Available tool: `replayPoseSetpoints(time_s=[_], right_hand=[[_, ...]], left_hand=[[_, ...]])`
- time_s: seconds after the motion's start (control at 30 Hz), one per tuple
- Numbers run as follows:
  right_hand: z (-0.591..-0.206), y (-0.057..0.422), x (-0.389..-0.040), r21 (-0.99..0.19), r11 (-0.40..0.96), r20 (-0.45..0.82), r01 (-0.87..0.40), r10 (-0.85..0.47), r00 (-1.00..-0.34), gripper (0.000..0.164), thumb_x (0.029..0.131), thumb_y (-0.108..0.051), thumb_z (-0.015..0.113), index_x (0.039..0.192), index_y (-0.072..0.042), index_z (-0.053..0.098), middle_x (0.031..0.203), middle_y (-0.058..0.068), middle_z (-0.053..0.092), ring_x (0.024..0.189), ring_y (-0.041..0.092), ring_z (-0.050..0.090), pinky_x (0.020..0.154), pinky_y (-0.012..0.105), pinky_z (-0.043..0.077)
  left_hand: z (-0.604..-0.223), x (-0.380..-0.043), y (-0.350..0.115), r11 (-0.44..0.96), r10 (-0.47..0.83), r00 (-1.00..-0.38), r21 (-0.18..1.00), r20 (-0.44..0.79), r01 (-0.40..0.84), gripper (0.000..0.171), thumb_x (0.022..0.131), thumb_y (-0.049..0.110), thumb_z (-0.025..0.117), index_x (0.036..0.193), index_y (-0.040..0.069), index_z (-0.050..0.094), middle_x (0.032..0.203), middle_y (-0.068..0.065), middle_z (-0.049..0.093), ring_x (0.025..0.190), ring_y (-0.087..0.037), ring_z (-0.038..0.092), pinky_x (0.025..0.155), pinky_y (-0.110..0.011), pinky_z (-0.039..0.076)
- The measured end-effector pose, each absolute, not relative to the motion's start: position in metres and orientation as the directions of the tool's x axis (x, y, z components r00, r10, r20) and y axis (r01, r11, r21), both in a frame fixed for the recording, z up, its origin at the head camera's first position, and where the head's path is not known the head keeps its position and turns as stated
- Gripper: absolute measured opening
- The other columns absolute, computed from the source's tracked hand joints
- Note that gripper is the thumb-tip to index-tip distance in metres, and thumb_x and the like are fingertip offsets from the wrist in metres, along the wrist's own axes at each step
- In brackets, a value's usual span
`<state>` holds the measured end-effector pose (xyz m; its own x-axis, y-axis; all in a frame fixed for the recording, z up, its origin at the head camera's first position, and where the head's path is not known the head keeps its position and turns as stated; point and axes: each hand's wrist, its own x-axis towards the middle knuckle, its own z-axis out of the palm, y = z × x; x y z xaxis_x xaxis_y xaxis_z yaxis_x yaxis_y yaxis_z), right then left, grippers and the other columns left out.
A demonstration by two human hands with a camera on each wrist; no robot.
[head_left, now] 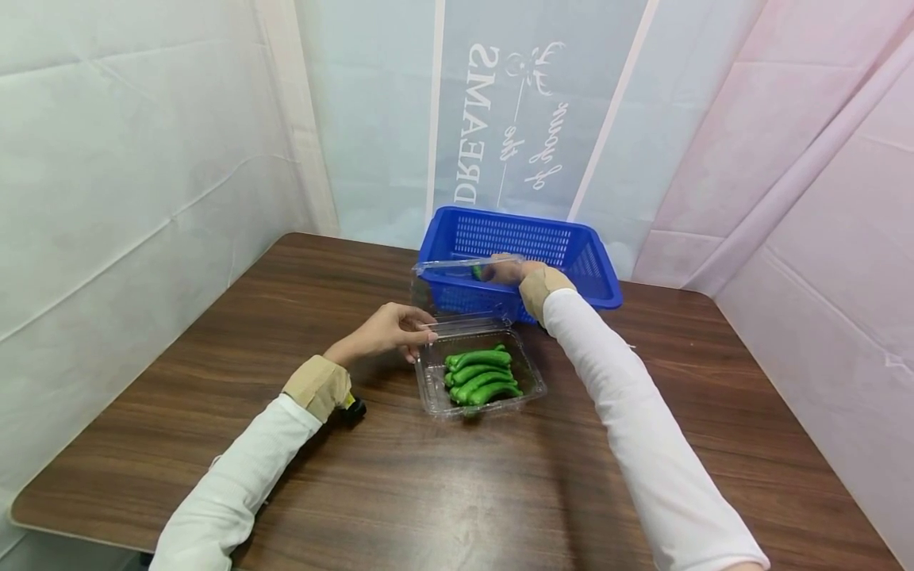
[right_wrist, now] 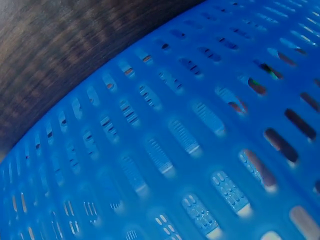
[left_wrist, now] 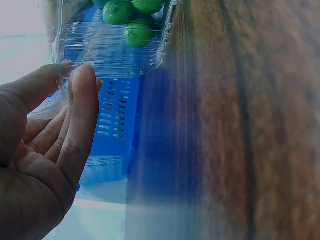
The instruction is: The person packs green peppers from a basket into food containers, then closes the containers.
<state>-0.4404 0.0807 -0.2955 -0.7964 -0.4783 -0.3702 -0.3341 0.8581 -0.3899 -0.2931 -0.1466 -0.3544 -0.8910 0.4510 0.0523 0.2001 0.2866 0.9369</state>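
A clear plastic clamshell box [head_left: 531, 387] lies with its lid raised, several green peppers [head_left: 480, 374] side by side in it. My left hand [head_left: 391, 329] pinches the box's left back edge between thumb and fingers; in the left wrist view the fingers [left_wrist: 82, 110] meet at that rim. Beyond the box stands a blue slotted basket [head_left: 607, 295]. My right hand [head_left: 505, 271] reaches into it, partly behind the transparent lid [head_left: 457, 263]. A bit of green pepper [head_left: 477, 272] shows beside its fingertips; whether they hold it is hidden. Basket slots fill the right wrist view.
The brown wooden table [head_left: 400, 484] carries everything. A small black object with a yellow part [head_left: 354, 408] is by the left wrist. Pale fabric walls [head_left: 143, 159] stand around the table, and the basket is close to the back one.
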Motion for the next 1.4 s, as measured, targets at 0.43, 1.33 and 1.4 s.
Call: replayPoseSetpoints(time_s=[0.43,1.33,1.4], right_hand=[[-0.343,0.094,-0.530,-0.252,0.686,-0.071,-0.683,-0.717,-0.694,0.008,0.072,-0.013,0.068,0.080,-0.012,0.070,0.078,0.006,0.065,0.065,0.020,0.057,0.051,0.032,0.048],[-0.268,0.133,-0.441,-0.236,0.654,0.148,-0.719,-0.707,-0.692,0.032,0.084,-0.004,0.060,0.116,-0.005,0.057,0.096,0.010,0.063,0.085,0.018,0.059,0.072,0.033,0.051],[-0.263,0.137,-0.439,-0.245,0.649,0.170,-0.720,-0.702,-0.691,0.033,0.083,-0.005,0.061,0.116,-0.005,0.056,0.096,0.010,0.063,0.087,0.019,0.059,0.072,0.033,0.051]], left_hand=[[-0.355,-0.293,-0.147,0.286,0.457,-0.888,0.935,0.060,0.211,0.038,0.082,0.009,0.063,0.114,-0.010,0.052,0.089,-0.027,0.060,0.060,-0.037,0.059,0.057,-0.056,0.049],[-0.355,-0.290,-0.144,0.302,0.443,-0.894,0.929,0.061,0.213,0.038,0.081,0.009,0.064,0.113,-0.010,0.053,0.088,-0.028,0.060,0.060,-0.037,0.059,0.058,-0.057,0.049],[-0.355,-0.290,-0.144,0.305,0.440,-0.896,0.927,0.066,0.218,0.037,0.081,0.009,0.064,0.112,-0.009,0.054,0.087,-0.027,0.061,0.060,-0.037,0.059,0.057,-0.057,0.049]])
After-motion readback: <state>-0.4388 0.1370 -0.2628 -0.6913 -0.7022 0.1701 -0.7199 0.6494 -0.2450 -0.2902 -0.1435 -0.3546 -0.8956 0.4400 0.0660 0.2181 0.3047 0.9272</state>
